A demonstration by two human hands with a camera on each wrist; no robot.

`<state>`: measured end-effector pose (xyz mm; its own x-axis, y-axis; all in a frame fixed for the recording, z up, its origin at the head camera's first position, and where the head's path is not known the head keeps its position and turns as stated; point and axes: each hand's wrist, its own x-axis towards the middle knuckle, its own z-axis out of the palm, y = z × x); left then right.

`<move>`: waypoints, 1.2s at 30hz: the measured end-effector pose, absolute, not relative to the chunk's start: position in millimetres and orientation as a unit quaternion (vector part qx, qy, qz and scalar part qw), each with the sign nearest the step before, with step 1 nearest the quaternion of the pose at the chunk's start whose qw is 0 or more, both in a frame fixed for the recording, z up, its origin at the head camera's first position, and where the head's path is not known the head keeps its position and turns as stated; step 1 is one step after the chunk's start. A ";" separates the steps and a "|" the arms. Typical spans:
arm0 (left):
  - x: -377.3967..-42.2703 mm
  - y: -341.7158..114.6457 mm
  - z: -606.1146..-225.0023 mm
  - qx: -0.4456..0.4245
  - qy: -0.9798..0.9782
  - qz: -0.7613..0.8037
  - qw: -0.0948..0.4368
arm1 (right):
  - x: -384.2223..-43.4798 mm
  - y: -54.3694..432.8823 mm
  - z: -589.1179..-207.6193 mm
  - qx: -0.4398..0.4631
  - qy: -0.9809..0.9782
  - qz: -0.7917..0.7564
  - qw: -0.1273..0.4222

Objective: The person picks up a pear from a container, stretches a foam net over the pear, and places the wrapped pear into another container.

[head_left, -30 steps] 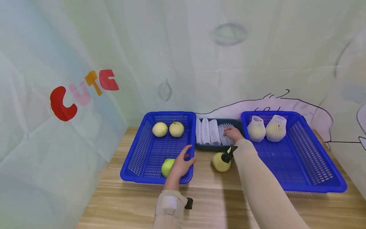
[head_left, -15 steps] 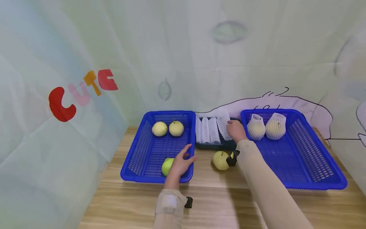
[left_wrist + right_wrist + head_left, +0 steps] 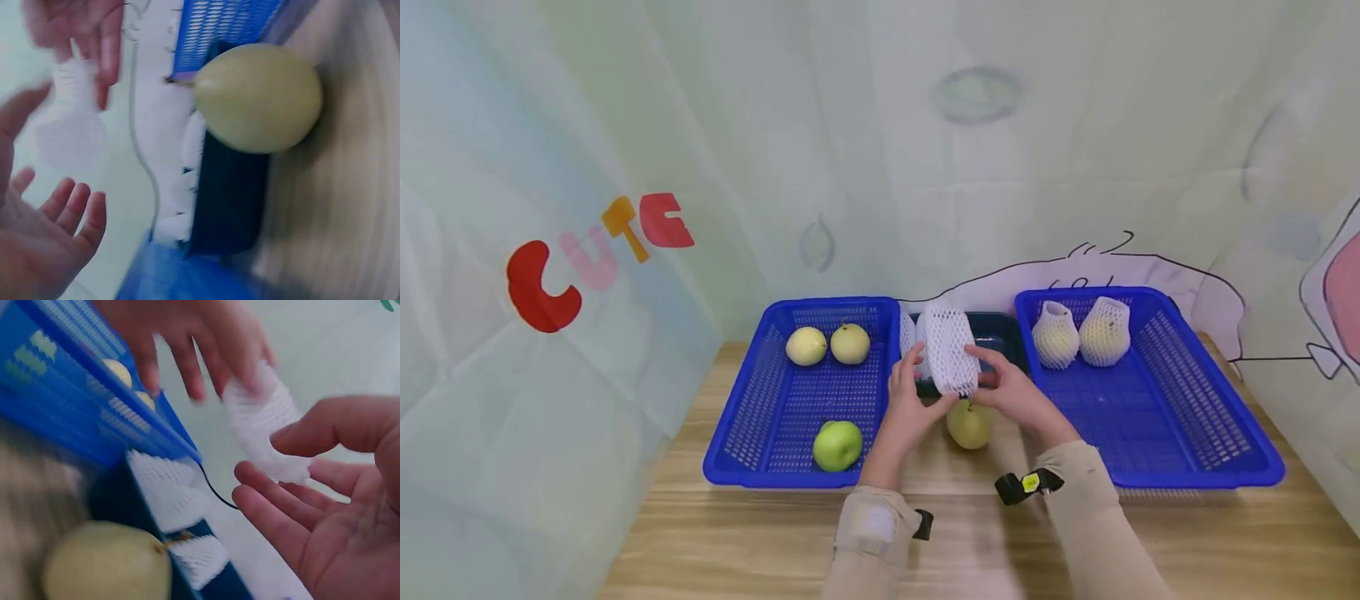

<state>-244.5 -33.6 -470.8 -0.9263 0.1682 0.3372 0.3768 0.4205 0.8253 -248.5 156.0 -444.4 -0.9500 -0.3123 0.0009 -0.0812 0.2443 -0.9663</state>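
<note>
In the head view, a white foam net sleeve point(image 3: 951, 346) is raised over the front of the dark tray point(image 3: 1006, 327). My right hand point(image 3: 1021, 398) pinches its right side between thumb and fingers. My left hand point(image 3: 908, 410) is at the sleeve's left side with its fingers spread; the right wrist view shows the left thumb point(image 3: 247, 369) against one end of the sleeve. Just below both hands a pale yellow-green pear point(image 3: 968, 428) rests on the wooden table, and it looms large in the left wrist view. More folded net sleeves point(image 3: 165, 490) lie in the tray.
A blue basket point(image 3: 730, 433) on the left holds two pale pears point(image 3: 850, 343) and a green apple point(image 3: 837, 445). The blue basket point(image 3: 1240, 475) on the right has two pears in net sleeves point(image 3: 1103, 333) at its back. A printed cloth point(image 3: 850, 167) hangs behind the table.
My right hand has lifted a net sleeve from the tray and brought it left and nearer. My left hand has moved from over the left basket's edge to the sleeve, uncovering the apple.
</note>
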 end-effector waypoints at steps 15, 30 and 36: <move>-248.9 -23.1 -477.1 -0.130 -0.790 -0.597 0.048 | -237.1 128.3 -458.5 0.028 0.680 -0.731 -0.050; -247.5 -28.2 -465.6 0.055 -0.360 -0.928 -0.078 | -234.0 144.5 -456.8 0.045 0.296 -0.948 0.105; -248.1 -27.6 -460.5 0.031 -0.448 -0.888 -0.097 | -236.2 142.4 -457.0 0.017 0.399 -0.912 0.099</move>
<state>-248.1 -27.6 -460.5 -0.9793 0.1439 -0.1421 -0.1998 -0.5792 0.7903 -236.2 142.4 -457.0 -0.9798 -0.1672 -0.1102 0.1944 -0.6627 -0.7232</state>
